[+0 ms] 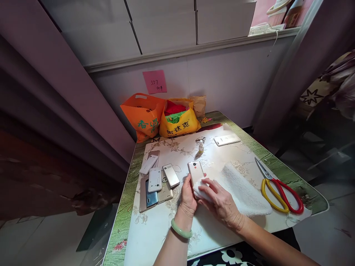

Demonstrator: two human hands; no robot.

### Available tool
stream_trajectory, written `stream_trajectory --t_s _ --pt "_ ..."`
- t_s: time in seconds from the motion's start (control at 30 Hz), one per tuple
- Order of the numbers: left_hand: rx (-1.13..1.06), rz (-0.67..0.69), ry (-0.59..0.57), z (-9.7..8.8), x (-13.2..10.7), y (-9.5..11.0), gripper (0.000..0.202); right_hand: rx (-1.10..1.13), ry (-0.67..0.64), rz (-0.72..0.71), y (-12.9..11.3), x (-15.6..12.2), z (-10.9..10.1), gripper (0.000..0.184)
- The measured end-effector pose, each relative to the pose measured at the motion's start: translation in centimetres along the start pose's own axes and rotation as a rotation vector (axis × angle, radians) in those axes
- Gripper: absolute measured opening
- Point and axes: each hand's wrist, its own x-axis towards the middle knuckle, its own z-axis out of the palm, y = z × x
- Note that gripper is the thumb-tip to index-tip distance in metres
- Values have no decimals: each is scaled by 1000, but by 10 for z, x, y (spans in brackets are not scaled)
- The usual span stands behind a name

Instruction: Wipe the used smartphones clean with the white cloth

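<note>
My left hand (188,195) is closed around a pale smartphone (195,170), its camera side facing up. My right hand (222,201) presses a white cloth (200,189) against the lower part of the phone's back, fingers bent over it. A white towel (242,188) lies spread on the table to the right of my hands. Left of the phone in my hand, several other phones (154,180) lie in an overlapping pile. A small dropper bottle (201,147) stands upright beyond my hands, and another phone (226,139) lies at the far right.
Scissors (277,192) with red and yellow handles lie at the right edge of the table (122,221). An orange bag (144,114) and a yellow bag (180,123) with cloth inside stand at the back, against the wall. A pink note (154,81) hangs above them.
</note>
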Motion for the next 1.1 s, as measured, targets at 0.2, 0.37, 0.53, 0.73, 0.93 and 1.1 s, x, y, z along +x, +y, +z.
stream_trajectory --t_s 0.2,0.37,0.53,0.73,0.93,1.1 --pt "32 -41 -45 -4 -1 -1 47 -139 -59 -145 1 -5 0 26" --pt "-49 -30 12 2 -1 -1 35 -196 8 3 21 26 4 25" --pt "-20 -70 5 8 -8 0 37 -193 51 227 37 55 4 26" --pt "120 46 -57 18 -20 2 42 50 127 410 54 68 -19 25" --pt "266 167 -129 18 -20 5 45 112 38 314 47 79 -49 25" --pt "242 208 -102 18 -21 5 35 96 10 52 22 78 -62 26"
